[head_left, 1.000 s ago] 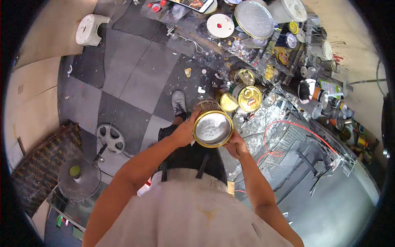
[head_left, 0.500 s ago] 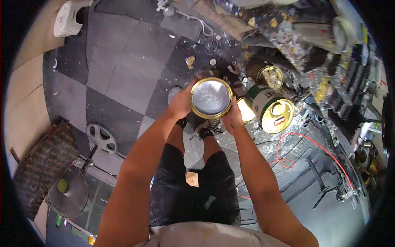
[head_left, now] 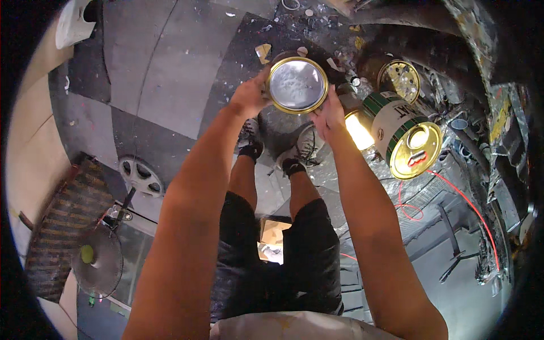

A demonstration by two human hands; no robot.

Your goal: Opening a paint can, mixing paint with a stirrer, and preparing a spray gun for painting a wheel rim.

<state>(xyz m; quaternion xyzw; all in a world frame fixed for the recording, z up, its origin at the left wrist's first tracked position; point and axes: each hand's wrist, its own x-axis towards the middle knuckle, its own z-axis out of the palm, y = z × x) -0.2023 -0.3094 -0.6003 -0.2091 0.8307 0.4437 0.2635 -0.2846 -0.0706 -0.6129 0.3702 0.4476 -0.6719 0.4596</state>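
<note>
A round metal can (head_left: 297, 83) with a gold rim and a silvery round top faces up between my hands at the upper centre. My left hand (head_left: 251, 94) grips its left side, and my right hand (head_left: 330, 116) grips its lower right, fingers partly hidden by the can. Just right of my right hand lies a large green and white can (head_left: 387, 116) on its side, its gold end outward. Behind it are a bright gold can (head_left: 358, 129) and an open can (head_left: 399, 80) with a speckled inside. My two shoes stand below the held can.
The checkered floor (head_left: 156, 85) is littered with scraps. A white stool (head_left: 72, 28) is at the upper left, a fan (head_left: 97, 272) and wheel-like base (head_left: 141, 175) at the lower left. A red hose (head_left: 470, 204) runs over grey panels at right, beside cluttered, paint-stained surfaces.
Both hands have moved the held can up the picture, away from my body. The view has shifted, so the stool sits nearer the top left and more of my legs and shoes shows.
</note>
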